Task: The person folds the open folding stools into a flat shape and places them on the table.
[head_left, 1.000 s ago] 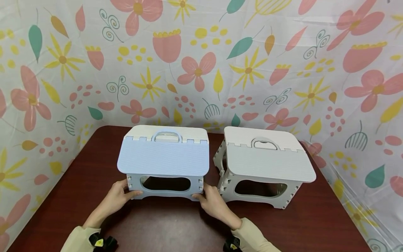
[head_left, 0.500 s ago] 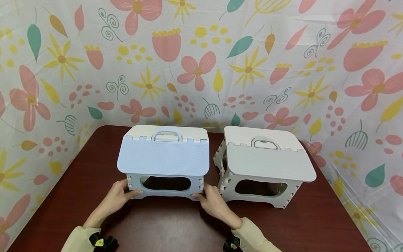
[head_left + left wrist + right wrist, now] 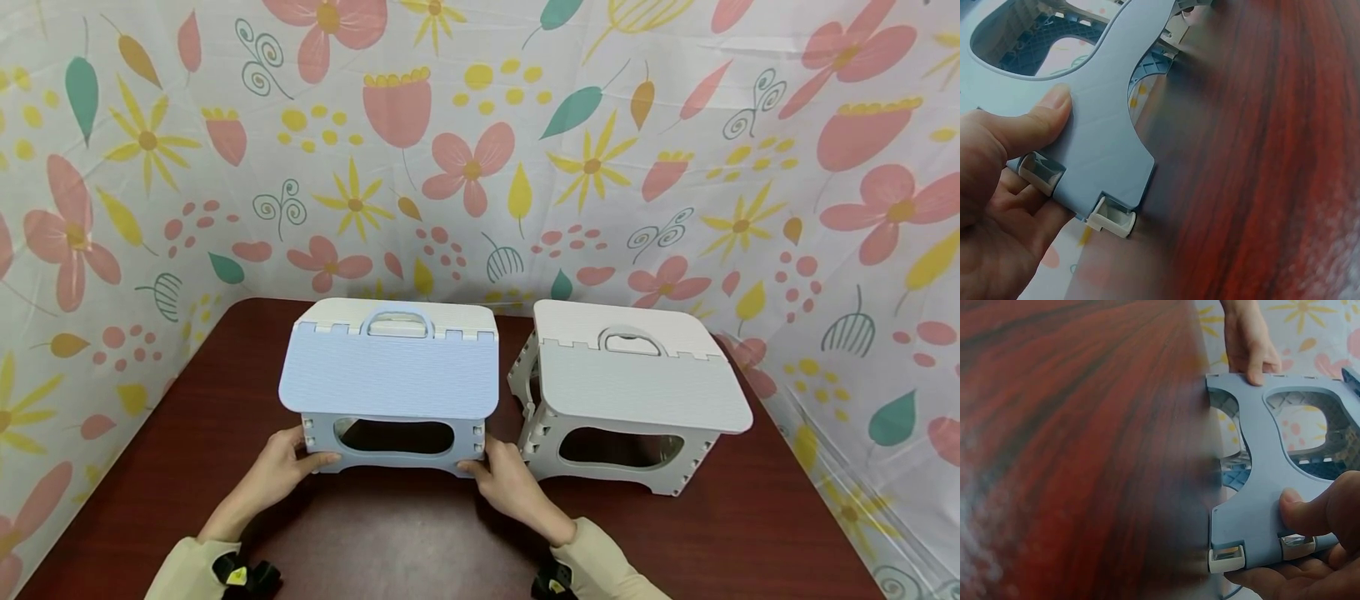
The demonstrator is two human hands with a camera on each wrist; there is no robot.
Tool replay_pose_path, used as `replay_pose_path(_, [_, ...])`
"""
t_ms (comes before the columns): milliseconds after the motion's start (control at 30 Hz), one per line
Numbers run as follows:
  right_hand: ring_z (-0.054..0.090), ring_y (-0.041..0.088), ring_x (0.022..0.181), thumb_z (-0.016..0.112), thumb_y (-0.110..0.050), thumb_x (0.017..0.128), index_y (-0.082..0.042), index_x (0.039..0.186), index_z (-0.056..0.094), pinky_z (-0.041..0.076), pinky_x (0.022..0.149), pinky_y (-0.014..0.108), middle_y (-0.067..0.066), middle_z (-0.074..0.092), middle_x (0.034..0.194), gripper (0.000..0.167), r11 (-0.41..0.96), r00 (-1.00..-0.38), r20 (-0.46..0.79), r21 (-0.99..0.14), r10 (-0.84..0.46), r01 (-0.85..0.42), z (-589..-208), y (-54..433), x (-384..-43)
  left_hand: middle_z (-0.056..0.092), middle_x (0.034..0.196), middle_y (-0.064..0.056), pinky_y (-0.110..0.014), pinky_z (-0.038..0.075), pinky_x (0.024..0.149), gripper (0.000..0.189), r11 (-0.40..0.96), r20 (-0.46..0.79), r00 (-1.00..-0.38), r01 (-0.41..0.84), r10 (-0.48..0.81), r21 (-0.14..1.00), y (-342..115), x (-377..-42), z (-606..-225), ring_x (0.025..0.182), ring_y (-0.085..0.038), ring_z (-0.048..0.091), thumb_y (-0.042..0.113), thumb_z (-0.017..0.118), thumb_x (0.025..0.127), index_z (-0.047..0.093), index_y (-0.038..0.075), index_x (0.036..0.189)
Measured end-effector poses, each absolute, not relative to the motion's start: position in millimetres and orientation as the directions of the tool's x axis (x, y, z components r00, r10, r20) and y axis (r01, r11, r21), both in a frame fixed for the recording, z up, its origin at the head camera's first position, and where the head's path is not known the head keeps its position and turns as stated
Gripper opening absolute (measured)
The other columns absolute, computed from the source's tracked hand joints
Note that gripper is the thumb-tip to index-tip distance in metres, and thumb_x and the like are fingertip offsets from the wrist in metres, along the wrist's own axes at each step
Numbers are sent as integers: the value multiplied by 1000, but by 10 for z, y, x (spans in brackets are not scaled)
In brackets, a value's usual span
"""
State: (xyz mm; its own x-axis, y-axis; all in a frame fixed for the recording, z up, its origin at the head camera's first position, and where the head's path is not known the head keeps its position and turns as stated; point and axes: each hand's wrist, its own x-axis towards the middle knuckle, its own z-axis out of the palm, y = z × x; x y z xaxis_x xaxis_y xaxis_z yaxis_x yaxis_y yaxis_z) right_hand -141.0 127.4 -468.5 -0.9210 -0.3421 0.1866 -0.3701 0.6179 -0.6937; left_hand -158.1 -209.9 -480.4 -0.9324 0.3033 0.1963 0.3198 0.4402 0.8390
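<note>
Just this side of the blue folding stool (image 3: 390, 375), the dark red-brown counter (image 3: 405, 533) shows wood grain and a soft sheen. At the stool's near lower corners, the left-hand grip (image 3: 281, 462) and right-hand grip (image 3: 508, 479) each hold an end of its front panel between thumb and fingers, placed as they were a second ago; the stool, upright on the counter, has not shifted. Right of it stands a grey folding stool (image 3: 645, 387), likewise unmoved. Behind it hangs a white sheet (image 3: 450, 275) with pink, yellow and teal flowers and leaves.
</note>
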Motion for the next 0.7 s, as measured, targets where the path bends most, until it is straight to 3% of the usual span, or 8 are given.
replay_pose_path(133, [56, 6, 76, 68, -16, 90, -5, 113, 58, 46, 67, 23, 5, 70, 97, 28, 615, -921, 184, -696, -344, -369, -4690, 1276, -1413, 69, 94, -9, -27, 48, 54, 36, 439, 202, -931, 326, 305, 837, -2099, -1586, -4805, 69, -2, 56, 10, 74, 84, 62, 2, 117])
replay_pose_path(700, [68, 18, 93, 68, -12, 88, -3, 112, 59, 53, 74, 28, 8, 72, 101, 27, 609, -920, 194, -699, -342, -374, -4671, 1272, -1403, 69, 91, -4, -27, 49, 54, 35, 431, 214, -919, 348, 331, 832, -2110, -1606, -4809, 68, -1, 56, 10, 73, 84, 62, 1, 116])
